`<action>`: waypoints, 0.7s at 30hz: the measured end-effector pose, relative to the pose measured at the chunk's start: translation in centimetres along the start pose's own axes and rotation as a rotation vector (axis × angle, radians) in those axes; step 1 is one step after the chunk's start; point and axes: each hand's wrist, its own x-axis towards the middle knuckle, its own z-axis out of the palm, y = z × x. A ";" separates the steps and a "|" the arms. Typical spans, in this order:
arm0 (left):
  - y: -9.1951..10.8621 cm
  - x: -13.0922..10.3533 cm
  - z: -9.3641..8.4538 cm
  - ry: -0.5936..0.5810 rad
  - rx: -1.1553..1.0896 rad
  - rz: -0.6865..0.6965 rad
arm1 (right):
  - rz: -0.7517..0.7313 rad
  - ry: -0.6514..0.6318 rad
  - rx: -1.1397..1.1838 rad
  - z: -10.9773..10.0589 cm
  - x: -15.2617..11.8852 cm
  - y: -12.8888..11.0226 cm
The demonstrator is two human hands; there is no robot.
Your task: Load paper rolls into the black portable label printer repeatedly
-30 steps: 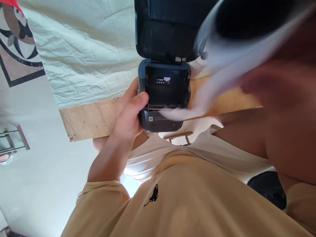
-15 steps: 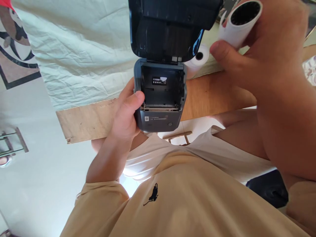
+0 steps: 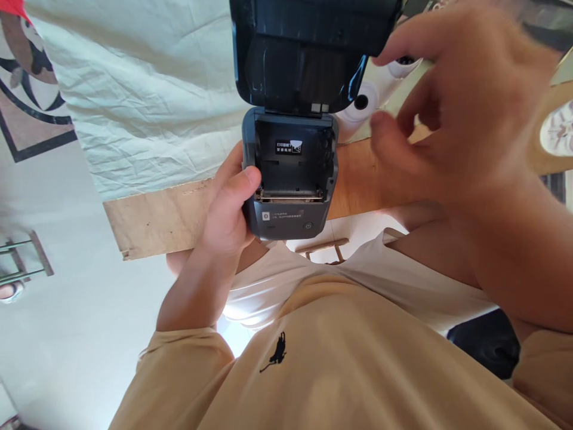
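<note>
A dark label printer [image 3: 290, 218] is held by my left hand [image 3: 230, 203], with the thumb over the left rim of its bay. Its lid [image 3: 295, 71] stands raised, and the bay shows a small label on the back wall and no roll inside. To the right of the printer, my right hand [image 3: 452, 113] is open, index finger and thumb apart, holding nothing. Just beyond its fingers lie two white paper rolls: a nearer roll [image 3: 364, 104] by the lid's corner and another roll [image 3: 400, 68], partly hidden by the hand.
A pale green cloth [image 3: 152, 89] covers much of the wooden table [image 3: 156, 221], whose front edge is bare wood. At the far right sits a white round object [image 3: 557, 131]. A small stool or rack [image 3: 27, 257] stands on the floor at left.
My right hand has let go of the paper roll, which now lies beside the other one. Its fingers have spread, close to the lid's right side. The left hand and printer have barely moved.
</note>
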 end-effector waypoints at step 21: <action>-0.4 0.2 -0.4 -0.054 0.002 0.046 | -0.008 -0.280 0.144 1.3 0.0 0.6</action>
